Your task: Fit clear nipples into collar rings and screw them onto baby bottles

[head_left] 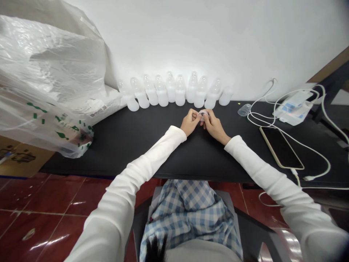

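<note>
Small clear plastic cap (203, 115) is held by us between left hand (189, 122) and right hand (214, 127) (both hands are closed on it), over the black table (136, 149), near the row of translucent bottles (169, 91).

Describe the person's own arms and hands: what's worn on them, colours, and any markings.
The left sleeve and right sleeve are long, fitted and white, ending at the wrists, with no visible markings. The left hand and right hand are bare, without gloves.
</note>
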A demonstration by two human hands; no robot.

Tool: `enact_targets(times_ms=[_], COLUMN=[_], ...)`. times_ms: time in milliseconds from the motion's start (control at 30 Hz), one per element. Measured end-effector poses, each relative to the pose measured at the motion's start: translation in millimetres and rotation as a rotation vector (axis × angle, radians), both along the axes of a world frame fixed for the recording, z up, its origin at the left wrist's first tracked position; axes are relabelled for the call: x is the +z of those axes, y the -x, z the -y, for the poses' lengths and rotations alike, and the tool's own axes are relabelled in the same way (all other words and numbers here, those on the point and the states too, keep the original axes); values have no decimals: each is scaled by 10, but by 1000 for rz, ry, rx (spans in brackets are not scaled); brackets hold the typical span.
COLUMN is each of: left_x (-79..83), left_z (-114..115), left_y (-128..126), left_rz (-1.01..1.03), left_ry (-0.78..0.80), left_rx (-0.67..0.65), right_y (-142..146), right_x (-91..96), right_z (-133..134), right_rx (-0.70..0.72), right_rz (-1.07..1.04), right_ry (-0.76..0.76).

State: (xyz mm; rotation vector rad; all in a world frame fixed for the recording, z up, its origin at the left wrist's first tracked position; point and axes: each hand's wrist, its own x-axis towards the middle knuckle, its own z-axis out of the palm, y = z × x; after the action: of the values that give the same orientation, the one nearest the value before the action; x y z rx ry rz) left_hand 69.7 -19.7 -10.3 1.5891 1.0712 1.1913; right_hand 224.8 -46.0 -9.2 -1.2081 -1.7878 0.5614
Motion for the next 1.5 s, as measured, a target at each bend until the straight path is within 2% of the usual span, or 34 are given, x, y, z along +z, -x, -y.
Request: enact_targets(times_ms=[100, 200, 367, 600, 867, 1133, 1333, 1500], left_x=[5, 14, -49, -87, -35, -80, -79, -68], left_z=[12, 35, -3, -42, 8, 0, -29, -23], left_y=[7, 12, -9, -32, -29, -35, -15, -3], left_rz=[3, -26, 35, 139, 91, 24, 104, 116], left_ry=[-88, -163, -113, -25, -5, -153, -18, -49], left_rx=[58, 63, 7, 32, 46, 62, -7, -21], right_y=[-5, -11, -13, 19, 21, 32, 10, 0], right_x=[-19, -46, -85, -137, -117, -104, -100, -108], right_z=[-31, -49, -36, -65, -51, -39, -30, -32], right_rx=[-93, -100, -48, 17, 31, 3, 14, 31], right_rz=[37, 14, -133, -273, -240, -194, -189, -255], right_ry=[-113, -103, -24, 25, 19, -9, 42, 39])
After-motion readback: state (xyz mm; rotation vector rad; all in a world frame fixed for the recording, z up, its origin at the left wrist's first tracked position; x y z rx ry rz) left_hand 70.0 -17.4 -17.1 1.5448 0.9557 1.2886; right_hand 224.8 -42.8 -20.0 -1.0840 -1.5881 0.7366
